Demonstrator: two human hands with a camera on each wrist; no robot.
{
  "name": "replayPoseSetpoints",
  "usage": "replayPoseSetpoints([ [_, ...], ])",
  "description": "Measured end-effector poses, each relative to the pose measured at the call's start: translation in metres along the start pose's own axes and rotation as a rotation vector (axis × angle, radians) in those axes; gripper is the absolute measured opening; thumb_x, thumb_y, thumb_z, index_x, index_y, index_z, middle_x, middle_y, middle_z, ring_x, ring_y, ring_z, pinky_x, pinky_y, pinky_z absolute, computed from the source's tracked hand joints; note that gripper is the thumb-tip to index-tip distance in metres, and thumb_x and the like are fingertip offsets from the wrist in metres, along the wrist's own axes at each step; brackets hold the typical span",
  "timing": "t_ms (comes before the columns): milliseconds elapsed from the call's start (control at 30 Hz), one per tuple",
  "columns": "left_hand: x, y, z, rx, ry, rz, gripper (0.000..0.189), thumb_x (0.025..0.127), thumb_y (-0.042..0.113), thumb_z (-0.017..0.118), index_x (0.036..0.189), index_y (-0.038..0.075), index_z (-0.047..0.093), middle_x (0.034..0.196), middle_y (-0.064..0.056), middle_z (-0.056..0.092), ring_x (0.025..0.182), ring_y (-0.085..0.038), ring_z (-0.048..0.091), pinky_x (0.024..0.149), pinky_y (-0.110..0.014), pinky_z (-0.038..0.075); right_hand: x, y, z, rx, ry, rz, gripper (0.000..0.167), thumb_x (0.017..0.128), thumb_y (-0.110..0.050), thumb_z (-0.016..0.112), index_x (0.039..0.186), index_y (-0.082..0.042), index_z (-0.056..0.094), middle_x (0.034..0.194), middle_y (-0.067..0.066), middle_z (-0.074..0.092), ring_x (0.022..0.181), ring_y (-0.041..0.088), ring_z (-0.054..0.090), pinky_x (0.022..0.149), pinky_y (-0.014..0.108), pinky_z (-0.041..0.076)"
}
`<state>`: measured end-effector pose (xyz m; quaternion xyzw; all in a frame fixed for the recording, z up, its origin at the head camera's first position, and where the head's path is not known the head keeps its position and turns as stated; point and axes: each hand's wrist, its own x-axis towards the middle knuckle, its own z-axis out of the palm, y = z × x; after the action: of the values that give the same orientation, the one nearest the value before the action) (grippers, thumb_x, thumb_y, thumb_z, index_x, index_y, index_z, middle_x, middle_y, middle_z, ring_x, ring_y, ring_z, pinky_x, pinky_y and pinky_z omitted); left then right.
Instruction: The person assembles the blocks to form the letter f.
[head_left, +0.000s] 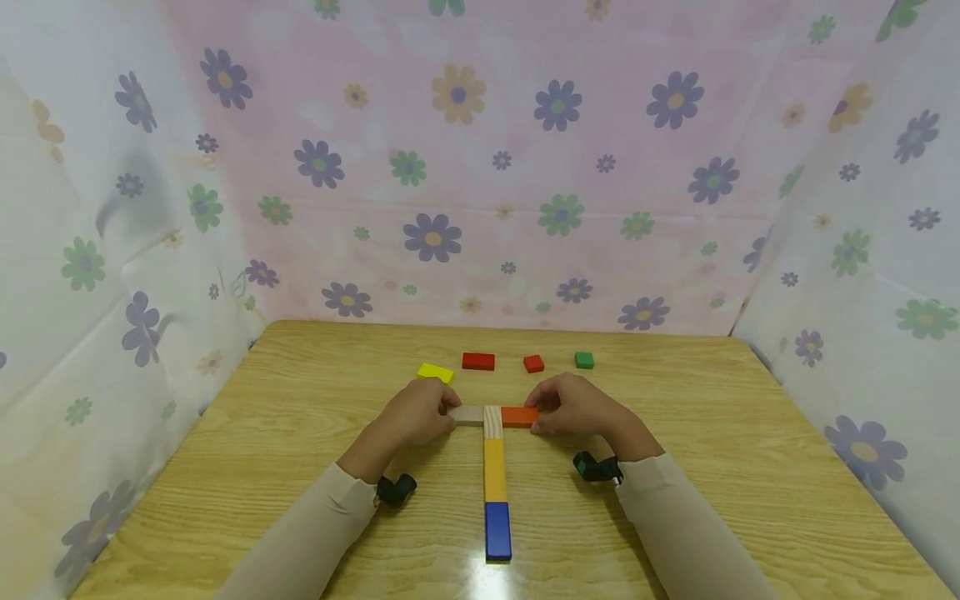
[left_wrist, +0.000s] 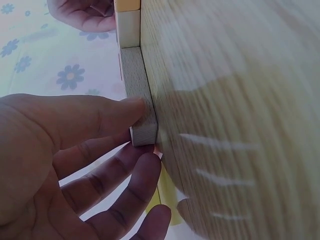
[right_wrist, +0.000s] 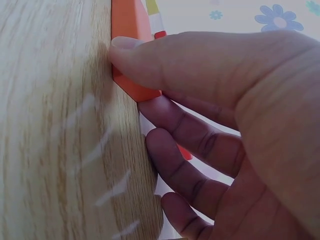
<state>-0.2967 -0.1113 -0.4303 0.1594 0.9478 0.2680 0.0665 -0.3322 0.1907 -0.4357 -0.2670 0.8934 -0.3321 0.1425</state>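
My left hand point(head_left: 420, 413) pinches the outer end of a greyish wooden block point(head_left: 468, 415), its thumb on the near side in the left wrist view. Opposite, my right hand point(head_left: 579, 407) grips the outer end of an orange-red block point(head_left: 517, 417) between thumb and fingers. Between these two blocks sits a pale striped wooden block point(head_left: 492, 422). A yellow-orange block point(head_left: 494, 469) and then a blue block point(head_left: 498, 530) continue from it toward me in a line. Together the pieces lie flat as a T shape.
Behind the hands lie a yellow block point(head_left: 437, 372), a long red block point(head_left: 478, 362), a small red block point(head_left: 533, 363) and a small green block point(head_left: 584, 360). Flowered cloth point(head_left: 495, 167) hangs around the back and sides of the wooden table point(head_left: 300, 392).
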Motion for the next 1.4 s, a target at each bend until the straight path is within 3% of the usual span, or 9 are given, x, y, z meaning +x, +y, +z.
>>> replayPoseSetpoints([
  [1400, -0.0014, 0.0031, -0.0001, 0.019, 0.014, 0.002, 0.031, 0.089, 0.010, 0.079, 0.120, 0.010, 0.078, 0.114, -0.003, 0.076, 0.095, -0.015, 0.066, 0.085, -0.037, 0.056, -0.0011, -0.0062, 0.0098, -0.023, 0.064, 0.053, 0.025, 0.087, -0.021, 0.085, 0.110, -0.017, 0.076, 0.107, -0.002, 0.070, 0.092, 0.015, 0.063, 0.088, 0.038, 0.056],
])
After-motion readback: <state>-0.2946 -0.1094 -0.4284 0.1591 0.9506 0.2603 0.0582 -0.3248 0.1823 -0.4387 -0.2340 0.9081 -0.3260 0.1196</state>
